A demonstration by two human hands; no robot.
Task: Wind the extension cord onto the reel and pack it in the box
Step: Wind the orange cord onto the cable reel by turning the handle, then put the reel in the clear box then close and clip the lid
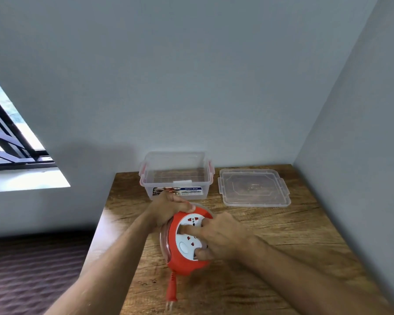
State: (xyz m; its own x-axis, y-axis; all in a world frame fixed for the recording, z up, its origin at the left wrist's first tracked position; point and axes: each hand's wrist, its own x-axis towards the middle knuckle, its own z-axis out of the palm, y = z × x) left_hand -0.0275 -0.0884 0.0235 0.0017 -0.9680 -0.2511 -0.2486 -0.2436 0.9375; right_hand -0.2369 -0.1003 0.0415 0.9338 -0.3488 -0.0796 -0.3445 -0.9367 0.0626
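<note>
**Both hands on the reel**

Hands first, from the head camera: my left hand [168, 206] is curled around the upper rim of the red reel [187, 242], and my right hand [218, 235] is closed on its white socket face, fingers [192, 229] hooked into the centre recess. I hold the reel tilted on edge over the wooden table [271, 246]. Its red plug [171, 289] hangs below, blurred. Beyond my left hand the clear box [176, 176] stands open by the wall, and its lid [254, 187] lies flat just to its right.
</note>
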